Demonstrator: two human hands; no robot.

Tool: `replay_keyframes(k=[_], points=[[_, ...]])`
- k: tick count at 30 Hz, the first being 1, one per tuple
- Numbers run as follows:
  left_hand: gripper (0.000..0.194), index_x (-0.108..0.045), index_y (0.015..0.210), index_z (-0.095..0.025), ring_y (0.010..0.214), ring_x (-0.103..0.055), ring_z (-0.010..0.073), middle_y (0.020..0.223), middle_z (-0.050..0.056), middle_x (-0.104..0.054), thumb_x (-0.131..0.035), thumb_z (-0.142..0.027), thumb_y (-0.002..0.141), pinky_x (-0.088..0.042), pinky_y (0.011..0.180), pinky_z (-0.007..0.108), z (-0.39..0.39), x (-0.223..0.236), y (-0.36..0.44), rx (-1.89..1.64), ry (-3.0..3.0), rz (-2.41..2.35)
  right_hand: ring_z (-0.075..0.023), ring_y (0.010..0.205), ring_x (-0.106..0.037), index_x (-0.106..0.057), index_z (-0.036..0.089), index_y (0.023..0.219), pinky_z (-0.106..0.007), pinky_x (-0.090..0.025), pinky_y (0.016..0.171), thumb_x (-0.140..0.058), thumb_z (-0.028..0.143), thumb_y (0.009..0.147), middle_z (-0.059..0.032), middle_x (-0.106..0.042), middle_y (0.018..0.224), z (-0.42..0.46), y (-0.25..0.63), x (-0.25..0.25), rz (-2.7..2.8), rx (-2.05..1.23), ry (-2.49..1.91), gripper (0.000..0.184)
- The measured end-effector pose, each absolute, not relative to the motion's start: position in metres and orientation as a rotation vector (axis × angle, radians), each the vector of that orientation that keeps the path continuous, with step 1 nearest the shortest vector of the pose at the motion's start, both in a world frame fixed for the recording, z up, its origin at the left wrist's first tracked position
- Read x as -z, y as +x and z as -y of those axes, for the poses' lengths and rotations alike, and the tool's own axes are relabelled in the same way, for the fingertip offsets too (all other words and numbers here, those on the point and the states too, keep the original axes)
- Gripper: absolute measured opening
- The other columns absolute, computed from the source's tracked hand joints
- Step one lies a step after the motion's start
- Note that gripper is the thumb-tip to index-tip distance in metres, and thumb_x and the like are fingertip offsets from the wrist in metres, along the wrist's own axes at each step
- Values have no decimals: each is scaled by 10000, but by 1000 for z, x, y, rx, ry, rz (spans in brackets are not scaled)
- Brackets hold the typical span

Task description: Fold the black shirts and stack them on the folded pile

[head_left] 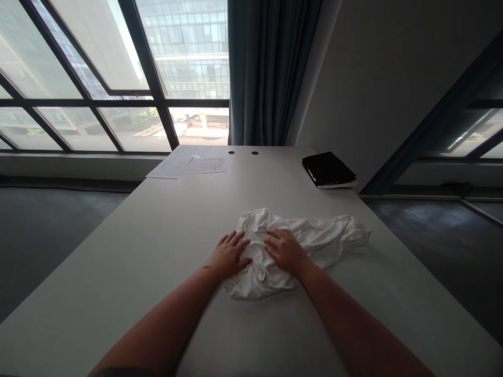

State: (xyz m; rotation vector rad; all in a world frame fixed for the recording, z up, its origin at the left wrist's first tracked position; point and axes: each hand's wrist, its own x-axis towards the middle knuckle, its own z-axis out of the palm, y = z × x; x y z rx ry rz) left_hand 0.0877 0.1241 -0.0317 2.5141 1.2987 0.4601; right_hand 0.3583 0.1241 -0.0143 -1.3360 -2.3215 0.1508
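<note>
On a long white table (165, 230), my left hand (230, 255) and right hand (285, 250) rest on a crumpled white cloth (318, 241).
Both hands lie palm down and slightly apart, fingers spread, pressing on the cloth without pinching it. The bunched cloth sits in the middle of the table's width, with one end trailing to the right. Farther along the table, sheets of paper (192, 163) lie at the left corner and a black notebook (328, 168) at the right edge. Past the table's far end, a blue curtain (267, 68) hangs beside a large window (118, 52).
</note>
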Motion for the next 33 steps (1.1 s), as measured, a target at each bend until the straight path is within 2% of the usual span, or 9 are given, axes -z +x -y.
replay_keyframes(k=[6, 10, 14, 18, 21, 23, 25, 27, 33], points=[[711, -485, 1545, -299, 1549, -329, 324, 1645, 90, -425, -676, -546, 905, -165, 1288, 545, -147, 41, 66, -465, 2422, -1497, -310, 1367, -520, -646, 222, 1399, -491, -401, 1133, -588, 336, 944, -133, -559, 1513, -152, 399, 38, 2151, -74, -1742, 473], [676, -504, 1527, -328, 1555, -307, 353, 1652, 87, -414, -661, -553, 909, -156, 1272, 595, -154, 42, 60, -442, 2364, -1592, -348, 1418, -463, -630, 174, 1418, -526, -399, 1149, -586, 345, 932, -186, -516, 1538, -165, 427, 50, 2021, 29, -1844, 517], [663, -540, 1505, -287, 1556, -274, 396, 1651, 133, -403, -687, -510, 899, -176, 1254, 624, -146, 28, 66, -524, 2405, -1636, -384, 1421, -435, -631, 153, 1403, -572, -378, 1174, -611, 295, 896, -204, -528, 1493, -160, 421, 41, 1914, 98, -1772, 527], [546, -514, 1523, -318, 1474, -419, 313, 1582, 109, -495, -567, -456, 997, -315, 1214, 509, -118, 5, 85, -597, 2675, -1183, -321, 1382, -484, -665, 218, 1345, -533, -393, 1184, -532, 222, 948, -155, -564, 1432, -145, 398, 20, 1914, 132, -1430, 419], [646, -473, 1546, -326, 1304, -556, 297, 1424, 110, -618, -613, -559, 959, -420, 1104, 451, -100, 1, 103, -479, 2767, -837, -281, 1228, -604, -709, 261, 1290, -492, -474, 1112, -531, 215, 950, -117, -664, 1298, -139, 384, 19, 2170, -60, -1225, 386], [607, -530, 1490, -314, 1161, -611, 282, 1253, 94, -687, -643, -553, 943, -448, 1023, 429, -97, 5, 110, -394, 2798, -797, -275, 1199, -623, -714, 252, 1299, -483, -483, 1099, -552, 247, 945, -113, -678, 1306, -141, 381, 25, 2304, -175, -1223, 389], [408, -642, 1334, -305, 1035, -631, 251, 1085, 59, -712, -641, -468, 960, -448, 967, 400, -102, 11, 110, -338, 2819, -806, -285, 1266, -589, -706, 230, 1321, -482, -447, 1134, -560, 288, 952, -119, -653, 1371, -146, 385, 33, 2311, -173, -1359, 401], [235, -697, 1166, -288, 986, -626, 231, 1019, 42, -710, -648, -375, 952, -439, 941, 377, -109, 15, 107, -318, 2835, -805, -303, 1318, -553, -695, 226, 1345, -494, -412, 1155, -557, 325, 964, -128, -624, 1424, -153, 392, 40, 2226, -92, -1568, 417], [172, -697, 1041, -269, 1076, -610, 247, 1211, 52, -711, -673, -258, 870, -445, 945, 380, -117, 4, 93, -391, 2815, -872, -395, 1347, -514, -655, 280, 1415, -597, -387, 1111, -541, 447, 972, -162, -532, 1525, -170, 421, 53, 1906, 98, -2062, 487]])
